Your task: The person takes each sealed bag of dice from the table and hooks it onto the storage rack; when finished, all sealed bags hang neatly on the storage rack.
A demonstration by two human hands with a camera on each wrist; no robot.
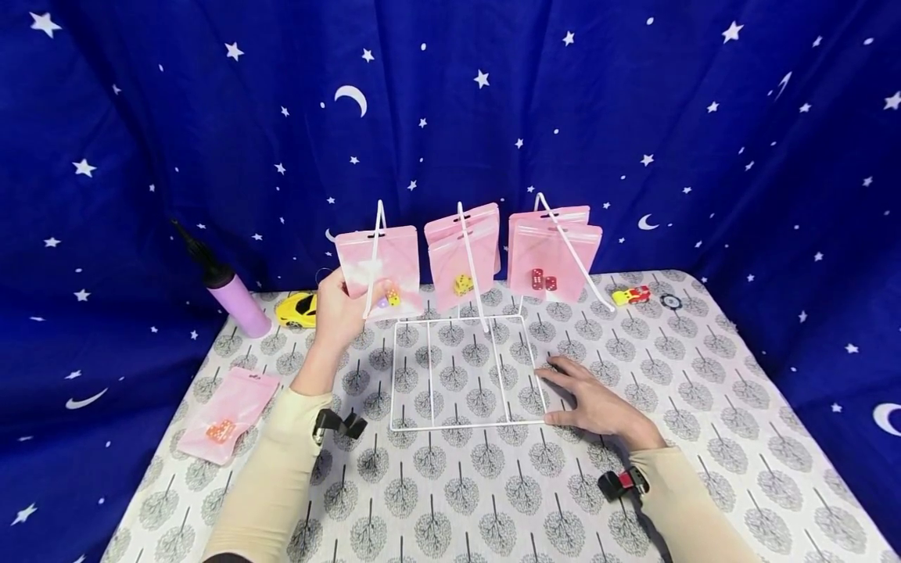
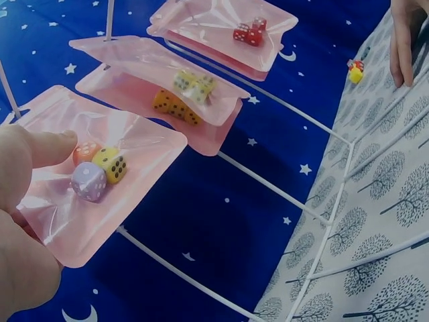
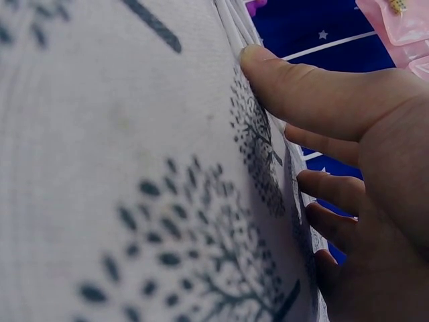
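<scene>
Pink pouch (image 1: 378,266) with dice hangs on left peg of wire rack (image 1: 464,367); left hand (image 1: 336,311) pinches pouch, seemingly mid-hanging. Right hand (image 1: 591,400) flat, fingers straight, steadies rack base. Next move probably needs clean release.

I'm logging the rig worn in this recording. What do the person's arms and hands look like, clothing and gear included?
Both hands, left hand and right hand, are bare: no gloves. Long beige sleeves cover both forearms to the wrist. Each wrist carries a small black clamp-like camera mount; the right one shows a red part.
</scene>
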